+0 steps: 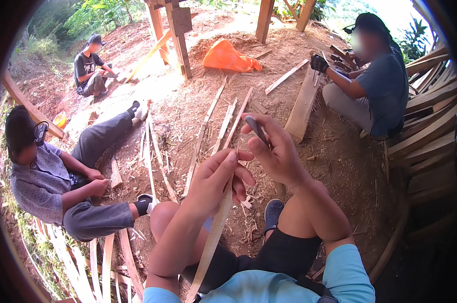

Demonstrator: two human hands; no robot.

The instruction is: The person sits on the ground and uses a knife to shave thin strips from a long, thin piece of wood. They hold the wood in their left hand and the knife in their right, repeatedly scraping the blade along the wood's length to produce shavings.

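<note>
A long, pale, flat wooden strip [214,243] runs up from my lap between my knees. My left hand [216,179] is closed round its upper part, with thumb and fingertips pinched near its end. To the right and slightly higher, my right hand [278,151] grips a narrow dark tool [257,130] between thumb and fingers. It could be a small knife; its edge and the rest of its length cannot be made out. The two hands are close together but apart.
Several wooden strips [203,136] and shavings lie on the dirt ahead. A seated person [41,177] is near on the left, another [380,86] sits by a thick plank [304,108], and a third [92,70] sits farther back. Stacked wood [430,126] stands at right; an orange sheet [228,56] lies beyond.
</note>
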